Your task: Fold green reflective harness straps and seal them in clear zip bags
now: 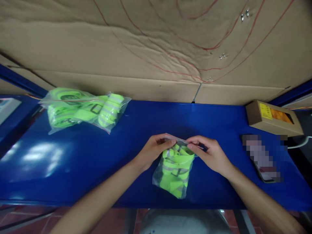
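Observation:
A clear plastic bag (174, 172) stuffed with neon-green reflective straps lies on the blue table (80, 162), near its front edge. My left hand (154, 149) pinches the left end of the bag's top edge, fingers closed. At the right end of that same edge, my right hand (209, 152) pinches too, fingers closed. The two hands almost meet above the bag's mouth.
Filled bags of the same green straps (83, 109) lie at the table's back left. A small cardboard box (273, 118) with a yellow label sits at the back right, a phone (264, 161) in front of it. Brown cardboard (156, 42) walls the back.

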Action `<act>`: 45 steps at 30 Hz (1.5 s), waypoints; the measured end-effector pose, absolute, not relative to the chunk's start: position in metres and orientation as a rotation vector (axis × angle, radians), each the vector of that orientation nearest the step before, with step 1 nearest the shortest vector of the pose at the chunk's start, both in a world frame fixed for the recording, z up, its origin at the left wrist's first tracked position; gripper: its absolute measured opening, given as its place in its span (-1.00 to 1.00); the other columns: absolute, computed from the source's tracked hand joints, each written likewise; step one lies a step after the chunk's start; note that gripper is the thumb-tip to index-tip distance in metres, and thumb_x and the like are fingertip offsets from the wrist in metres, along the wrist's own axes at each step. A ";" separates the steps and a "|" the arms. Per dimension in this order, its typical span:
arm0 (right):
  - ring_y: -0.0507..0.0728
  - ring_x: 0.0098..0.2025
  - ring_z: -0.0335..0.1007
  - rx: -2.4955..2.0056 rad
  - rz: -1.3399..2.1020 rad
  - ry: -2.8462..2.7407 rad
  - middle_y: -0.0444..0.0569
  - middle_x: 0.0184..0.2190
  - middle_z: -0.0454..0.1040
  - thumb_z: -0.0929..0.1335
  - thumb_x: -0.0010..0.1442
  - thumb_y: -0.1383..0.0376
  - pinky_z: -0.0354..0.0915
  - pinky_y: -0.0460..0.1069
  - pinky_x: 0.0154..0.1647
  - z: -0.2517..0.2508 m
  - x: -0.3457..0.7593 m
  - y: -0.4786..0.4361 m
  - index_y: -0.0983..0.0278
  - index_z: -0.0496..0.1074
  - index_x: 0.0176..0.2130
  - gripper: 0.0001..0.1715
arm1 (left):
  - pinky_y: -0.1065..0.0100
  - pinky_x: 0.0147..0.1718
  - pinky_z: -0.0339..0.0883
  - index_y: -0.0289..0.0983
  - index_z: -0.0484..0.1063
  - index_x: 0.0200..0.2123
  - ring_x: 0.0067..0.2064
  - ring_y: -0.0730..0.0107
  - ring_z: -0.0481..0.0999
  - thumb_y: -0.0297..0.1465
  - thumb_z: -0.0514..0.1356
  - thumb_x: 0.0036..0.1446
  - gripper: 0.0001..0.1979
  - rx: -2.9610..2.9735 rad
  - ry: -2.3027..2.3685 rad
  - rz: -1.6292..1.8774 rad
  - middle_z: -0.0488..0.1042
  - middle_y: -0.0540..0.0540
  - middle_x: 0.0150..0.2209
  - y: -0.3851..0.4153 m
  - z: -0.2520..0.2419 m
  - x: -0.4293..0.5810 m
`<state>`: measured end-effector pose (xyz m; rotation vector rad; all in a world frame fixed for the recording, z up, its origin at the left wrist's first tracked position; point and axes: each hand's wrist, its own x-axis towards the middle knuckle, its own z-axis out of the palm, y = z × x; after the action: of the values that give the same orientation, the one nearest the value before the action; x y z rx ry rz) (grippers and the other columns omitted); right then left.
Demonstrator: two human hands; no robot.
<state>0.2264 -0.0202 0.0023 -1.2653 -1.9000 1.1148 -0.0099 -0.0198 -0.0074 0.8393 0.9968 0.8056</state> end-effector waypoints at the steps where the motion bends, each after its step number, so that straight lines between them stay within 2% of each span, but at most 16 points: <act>1: 0.09 -0.31 0.51 -1.268 1.155 -1.905 -0.10 -0.32 0.60 0.39 0.36 0.06 0.39 -0.05 -0.28 0.002 0.228 -0.019 0.16 0.58 -0.07 -0.71 | 0.36 -0.24 0.35 -0.28 0.65 -0.19 -0.28 0.34 0.55 -0.15 0.44 0.08 -0.66 0.824 1.000 0.817 0.62 -0.12 -0.28 -0.020 -0.008 -0.010; 3: 0.08 -0.32 0.49 -1.283 1.218 -1.900 -0.10 -0.33 0.59 0.39 0.34 0.04 0.37 -0.05 -0.30 0.002 0.233 -0.016 0.18 0.57 -0.08 -0.69 | 0.39 -0.31 0.32 -0.27 0.63 -0.24 -0.34 0.39 0.52 -0.18 0.46 0.06 -0.69 0.792 0.999 0.844 0.58 -0.06 -0.35 -0.019 -0.009 -0.012; 8: 0.07 -0.37 0.45 -1.328 1.244 -1.761 -0.09 -0.39 0.58 0.42 0.30 0.03 0.32 -0.06 -0.34 0.003 0.238 -0.016 0.24 0.55 -0.28 -0.67 | 0.44 -0.32 0.29 -0.26 0.59 -0.26 -0.36 0.49 0.45 -0.22 0.44 0.10 -0.75 0.830 0.960 0.876 0.51 0.00 -0.38 -0.018 -0.008 -0.015; 13: 0.07 -0.39 0.44 -1.350 1.031 -1.796 -0.09 -0.40 0.57 0.40 0.34 0.07 0.31 -0.05 -0.37 0.011 0.234 -0.024 0.22 0.55 -0.27 -0.72 | 0.45 -0.30 0.30 -0.25 0.59 -0.22 -0.32 0.46 0.48 -0.22 0.42 0.13 -0.76 0.970 0.985 0.896 0.54 -0.02 -0.32 -0.018 -0.002 -0.016; 18: 0.02 -0.51 0.41 -1.384 0.846 -1.900 -0.15 -0.51 0.51 0.32 0.43 0.13 0.27 -0.07 -0.45 0.015 0.235 -0.028 0.20 0.52 -0.23 -0.73 | 0.44 -0.31 0.31 -0.24 0.61 -0.26 -0.32 0.42 0.49 -0.17 0.40 0.14 -0.74 1.049 1.055 0.909 0.58 -0.04 -0.33 -0.015 0.002 -0.017; 20: 0.03 -0.47 0.45 -1.345 0.863 -1.936 -0.14 -0.48 0.54 0.32 0.44 0.15 0.32 -0.07 -0.40 0.014 0.234 -0.027 0.19 0.52 -0.22 -0.75 | 0.43 -0.28 0.33 -0.24 0.63 -0.25 -0.29 0.40 0.52 -0.14 0.39 0.15 -0.71 1.056 1.071 0.877 0.60 -0.07 -0.29 -0.014 0.001 -0.018; 23: 0.09 -0.28 0.53 -1.219 0.856 -1.966 -0.07 -0.32 0.59 0.36 0.41 0.19 0.39 -0.03 -0.22 0.013 0.230 -0.026 0.19 0.54 -0.20 -0.81 | 0.43 -0.32 0.35 -0.24 0.65 -0.21 -0.30 0.39 0.53 -0.12 0.40 0.12 -0.68 1.036 1.049 0.781 0.62 -0.09 -0.28 -0.016 -0.001 -0.017; 25: 0.11 -0.21 0.53 -1.168 0.885 -1.926 -0.04 -0.26 0.58 0.39 0.38 0.20 0.40 0.00 -0.15 0.012 0.229 -0.025 0.20 0.56 -0.20 -0.84 | 0.45 -0.37 0.33 -0.26 0.67 -0.25 -0.35 0.42 0.51 -0.14 0.40 0.14 -0.71 1.086 1.033 0.769 0.61 -0.08 -0.32 -0.017 -0.003 -0.016; 27: 0.10 -0.21 0.53 -1.180 1.008 -1.853 -0.04 -0.26 0.59 0.41 0.36 0.18 0.39 -0.01 -0.16 0.010 0.229 -0.023 0.21 0.57 -0.19 -0.83 | 0.47 -0.39 0.32 -0.26 0.68 -0.28 -0.35 0.46 0.50 -0.19 0.38 0.18 -0.76 1.215 1.040 0.827 0.59 -0.08 -0.33 -0.018 -0.005 -0.015; 32: 0.05 -0.34 0.47 -1.226 1.380 -1.750 -0.11 -0.39 0.56 0.36 0.40 0.08 0.33 -0.06 -0.29 0.009 0.239 -0.018 0.22 0.58 -0.19 -0.70 | 0.48 -0.34 0.35 -0.22 0.69 -0.24 -0.29 0.46 0.55 -0.28 0.34 0.24 -0.84 1.430 1.034 0.909 0.59 -0.07 -0.28 -0.018 -0.005 -0.015; 38: 0.07 -0.20 0.51 -1.260 1.309 -1.846 -0.09 -0.23 0.62 0.38 0.37 0.10 0.33 -0.06 -0.19 0.014 0.241 -0.016 0.21 0.58 -0.15 -0.74 | 0.47 -0.32 0.39 -0.24 0.67 -0.23 -0.27 0.45 0.56 -0.27 0.32 0.26 -0.82 1.380 1.024 0.888 0.60 -0.08 -0.25 -0.018 -0.007 -0.015; 45: 0.04 -0.29 0.47 -1.267 1.297 -1.830 -0.11 -0.32 0.58 0.41 0.31 0.16 0.32 -0.07 -0.25 0.010 0.244 -0.013 0.24 0.53 -0.24 -0.81 | 0.49 -0.34 0.37 -0.25 0.67 -0.25 -0.29 0.47 0.54 -0.25 0.33 0.24 -0.81 1.359 1.048 0.872 0.59 -0.06 -0.28 -0.019 -0.004 -0.015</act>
<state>0.2437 -0.0134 0.0101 -1.2671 -1.8305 1.2970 -0.0148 -0.0190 -0.0037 1.3593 1.0477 0.8722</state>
